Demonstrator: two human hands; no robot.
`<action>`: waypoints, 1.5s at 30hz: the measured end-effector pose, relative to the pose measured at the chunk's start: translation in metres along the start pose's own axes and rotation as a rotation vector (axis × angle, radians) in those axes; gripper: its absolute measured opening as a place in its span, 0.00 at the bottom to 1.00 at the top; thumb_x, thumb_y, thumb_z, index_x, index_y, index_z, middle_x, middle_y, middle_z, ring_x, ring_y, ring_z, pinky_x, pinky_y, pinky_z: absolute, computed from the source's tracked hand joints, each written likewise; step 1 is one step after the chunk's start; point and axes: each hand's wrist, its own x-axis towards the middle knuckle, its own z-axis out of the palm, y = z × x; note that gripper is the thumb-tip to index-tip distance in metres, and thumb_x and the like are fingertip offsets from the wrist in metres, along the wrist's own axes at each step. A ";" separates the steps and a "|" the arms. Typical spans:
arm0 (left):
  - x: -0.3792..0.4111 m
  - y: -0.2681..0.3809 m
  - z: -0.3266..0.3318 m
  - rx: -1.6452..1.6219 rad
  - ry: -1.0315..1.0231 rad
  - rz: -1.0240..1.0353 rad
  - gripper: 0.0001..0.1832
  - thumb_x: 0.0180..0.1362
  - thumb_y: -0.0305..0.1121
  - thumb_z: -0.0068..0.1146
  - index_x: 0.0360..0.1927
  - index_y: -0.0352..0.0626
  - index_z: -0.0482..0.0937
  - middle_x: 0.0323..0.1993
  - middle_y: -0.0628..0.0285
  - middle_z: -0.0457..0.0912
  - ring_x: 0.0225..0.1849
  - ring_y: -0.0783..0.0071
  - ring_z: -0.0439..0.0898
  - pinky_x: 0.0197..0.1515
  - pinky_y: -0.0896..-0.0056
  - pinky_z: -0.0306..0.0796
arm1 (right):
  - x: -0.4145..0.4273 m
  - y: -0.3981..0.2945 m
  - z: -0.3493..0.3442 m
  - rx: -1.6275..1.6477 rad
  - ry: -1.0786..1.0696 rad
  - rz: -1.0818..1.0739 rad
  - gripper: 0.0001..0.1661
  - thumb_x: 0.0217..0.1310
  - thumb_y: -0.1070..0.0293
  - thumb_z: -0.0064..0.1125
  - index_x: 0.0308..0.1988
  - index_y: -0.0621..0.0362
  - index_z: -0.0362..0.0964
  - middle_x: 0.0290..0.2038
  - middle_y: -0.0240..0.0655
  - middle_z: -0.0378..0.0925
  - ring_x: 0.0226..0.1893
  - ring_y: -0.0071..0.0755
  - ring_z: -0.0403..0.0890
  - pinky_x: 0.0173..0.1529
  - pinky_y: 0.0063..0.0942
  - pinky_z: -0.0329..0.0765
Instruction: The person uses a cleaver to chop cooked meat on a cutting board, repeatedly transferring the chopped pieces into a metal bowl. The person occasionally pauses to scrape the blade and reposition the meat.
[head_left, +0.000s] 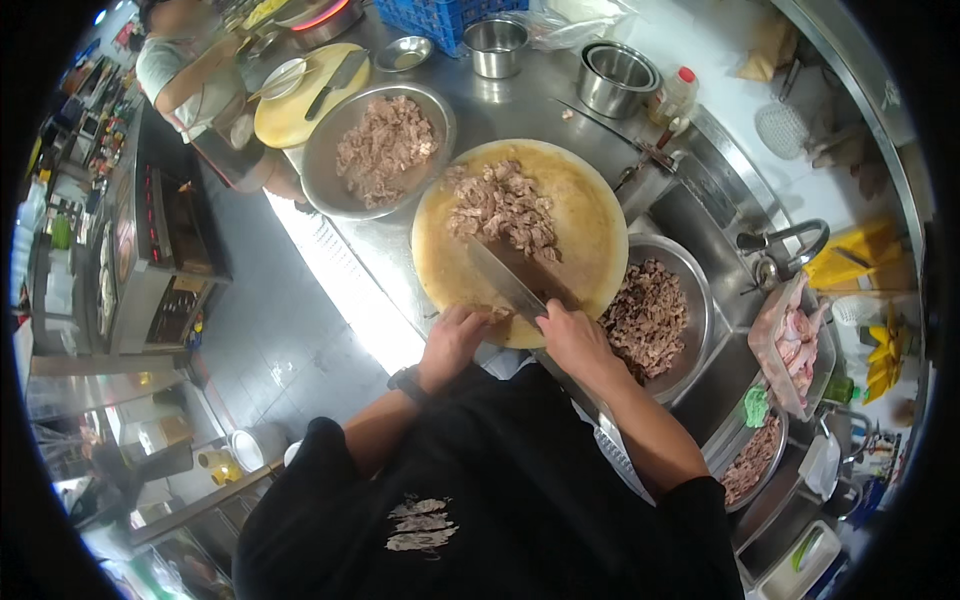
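My right hand (574, 336) grips the handle of a broad kitchen knife (504, 276). Its blade slants up and left across a round, yellowed chopping board (592, 202). At the board's near edge, the fingers of my left hand (456, 336) are closed on a small piece of meat (493, 312), partly hidden by them. Beyond the blade lies a heap of cut, cooked-looking meat (502, 206). A steel bowl (442, 142) at the board's far left holds pale meat pieces (382, 150). Another steel bowl (705, 300), by my right forearm, holds darker chopped meat (649, 322).
A second board (274, 127) with a cleaver (341, 79) lies at the far left, near another person (187, 82). Steel pots (495, 49) stand at the back. On the right are a sink tap (795, 240) and a plastic tub (765, 337) of raw poultry (796, 345).
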 end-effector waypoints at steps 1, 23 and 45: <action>-0.002 0.001 0.001 0.006 0.016 0.017 0.09 0.57 0.29 0.70 0.42 0.47 0.85 0.40 0.57 0.82 0.41 0.53 0.83 0.44 0.55 0.80 | -0.007 -0.002 -0.008 -0.027 0.001 0.004 0.15 0.78 0.60 0.50 0.45 0.62 0.66 0.29 0.60 0.82 0.34 0.70 0.85 0.38 0.59 0.80; 0.043 0.003 0.032 -0.070 0.073 -0.225 0.07 0.59 0.27 0.65 0.40 0.47 0.85 0.36 0.54 0.84 0.40 0.48 0.83 0.43 0.51 0.79 | -0.051 0.024 0.012 0.156 0.041 0.204 0.16 0.74 0.59 0.56 0.43 0.63 0.72 0.36 0.61 0.83 0.41 0.71 0.84 0.46 0.60 0.80; 0.154 0.037 0.078 0.266 0.023 0.193 0.21 0.50 0.31 0.67 0.52 0.50 0.86 0.52 0.56 0.81 0.53 0.49 0.75 0.56 0.47 0.71 | -0.159 0.135 0.011 0.253 0.696 0.557 0.17 0.74 0.60 0.56 0.48 0.65 0.74 0.34 0.61 0.82 0.37 0.73 0.82 0.42 0.59 0.78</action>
